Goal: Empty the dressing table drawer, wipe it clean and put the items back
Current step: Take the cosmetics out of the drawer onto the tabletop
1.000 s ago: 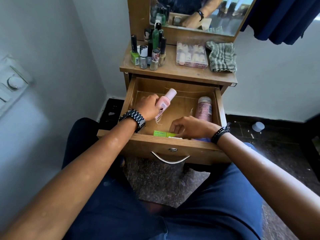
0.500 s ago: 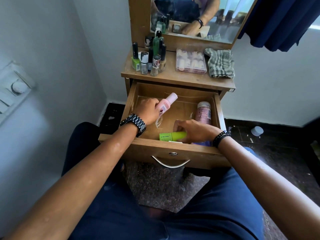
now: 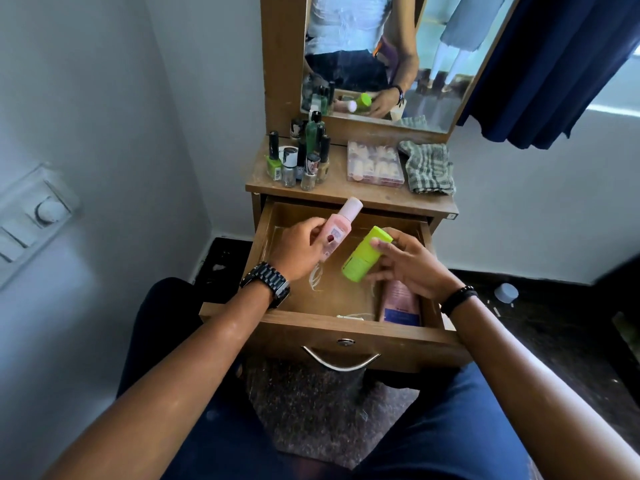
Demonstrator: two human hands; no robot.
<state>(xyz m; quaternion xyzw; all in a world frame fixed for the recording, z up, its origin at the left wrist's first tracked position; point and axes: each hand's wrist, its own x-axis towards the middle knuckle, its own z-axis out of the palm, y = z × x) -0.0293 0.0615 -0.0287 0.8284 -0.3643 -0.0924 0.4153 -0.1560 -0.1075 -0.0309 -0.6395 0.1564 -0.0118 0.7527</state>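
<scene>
— Both hands are full? 
— Yes: left hand (image 3: 300, 249) grips a pink bottle (image 3: 337, 228), right hand (image 3: 414, 263) a lime-green bottle (image 3: 363, 255), both lifted above the open drawer (image 3: 332, 329), likely for unloading.
— What's left inside the drawer?
— A mauve tube (image 3: 401, 301) at its right side. Beyond the drawer, nail polishes (image 3: 298, 161) and a checked cloth (image 3: 429, 168) wait on top.

A navy curtain (image 3: 550, 64) hangs at two o'clock; a wall switch panel (image 3: 31, 216) sits at nine o'clock.

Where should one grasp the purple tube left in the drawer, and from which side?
Grip the purple tube across its flat body near the blue end, coming from above. It lies flat along the drawer right wall, so only its top face is open.
</scene>
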